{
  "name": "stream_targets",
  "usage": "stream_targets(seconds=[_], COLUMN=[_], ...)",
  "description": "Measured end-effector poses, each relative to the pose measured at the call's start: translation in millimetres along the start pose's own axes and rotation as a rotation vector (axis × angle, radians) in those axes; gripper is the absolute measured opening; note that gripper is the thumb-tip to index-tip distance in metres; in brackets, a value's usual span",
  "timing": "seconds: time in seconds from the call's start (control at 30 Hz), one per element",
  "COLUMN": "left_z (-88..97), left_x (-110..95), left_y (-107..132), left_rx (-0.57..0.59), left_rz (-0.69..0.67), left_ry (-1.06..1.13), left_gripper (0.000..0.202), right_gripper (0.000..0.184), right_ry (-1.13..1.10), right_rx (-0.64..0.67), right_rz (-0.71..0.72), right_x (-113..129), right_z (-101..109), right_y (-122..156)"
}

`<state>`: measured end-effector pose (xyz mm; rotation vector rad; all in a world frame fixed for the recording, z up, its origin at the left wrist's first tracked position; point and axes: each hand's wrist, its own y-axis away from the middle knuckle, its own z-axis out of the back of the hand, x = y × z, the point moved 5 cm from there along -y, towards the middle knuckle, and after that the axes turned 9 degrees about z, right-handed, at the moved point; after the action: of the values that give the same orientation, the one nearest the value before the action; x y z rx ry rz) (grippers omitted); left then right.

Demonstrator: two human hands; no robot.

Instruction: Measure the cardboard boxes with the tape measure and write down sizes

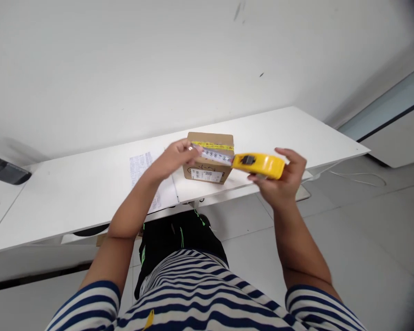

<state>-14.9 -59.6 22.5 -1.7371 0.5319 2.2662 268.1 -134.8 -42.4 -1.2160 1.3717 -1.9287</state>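
Observation:
A yellow tape measure [267, 166] with a black button on its side is gripped in my right hand [279, 181], fingers wrapped round its far end. Its white blade [216, 156] is pulled out a short way to the left. My left hand [175, 158] pinches the free end of that blade between thumb and fingers. Behind and below the blade stands a small brown cardboard box [210, 137] on the table, with yellow tape across it and a white label on its front. Whether the blade touches the box I cannot tell.
The box stands on a long white table [89, 184] against a pale wall. Printed sheets in an open notebook or folder [165, 191] lie left of the box, partly behind my left arm. A dark object [7, 169] is at the far left. A cable [362, 177] lies on the floor at right.

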Motion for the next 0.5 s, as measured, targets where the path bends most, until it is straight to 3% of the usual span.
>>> stream_targets(seconds=[0.1,0.2,0.3,0.43,0.5], left_z=[43.0,67.9,68.3,48.7,41.6], left_x=[11,29,48,56,53], left_y=[-38,-67,-80,-81,-79], left_rx=[-0.236,-0.333,-0.298,-0.178,-0.172], left_rz=[0.06,0.168,0.26,0.26,0.238], left_ry=[-0.021,-0.072,-0.184,-0.256,-0.269], left_gripper=[0.046,0.043,0.043,0.046,0.046], right_gripper=[0.08,0.083,0.085,0.082,0.082], right_ry=[0.068,0.091,0.081,0.036,0.02], right_rx=[-0.184,-0.17,-0.102,0.005,0.041], right_rz=[-0.156,-0.343,-0.454,-0.494,-0.489], right_x=[-55,-100,-117,-110,-105], right_z=[28,37,25,-6,-18], right_y=[-4,-3,1,3,3])
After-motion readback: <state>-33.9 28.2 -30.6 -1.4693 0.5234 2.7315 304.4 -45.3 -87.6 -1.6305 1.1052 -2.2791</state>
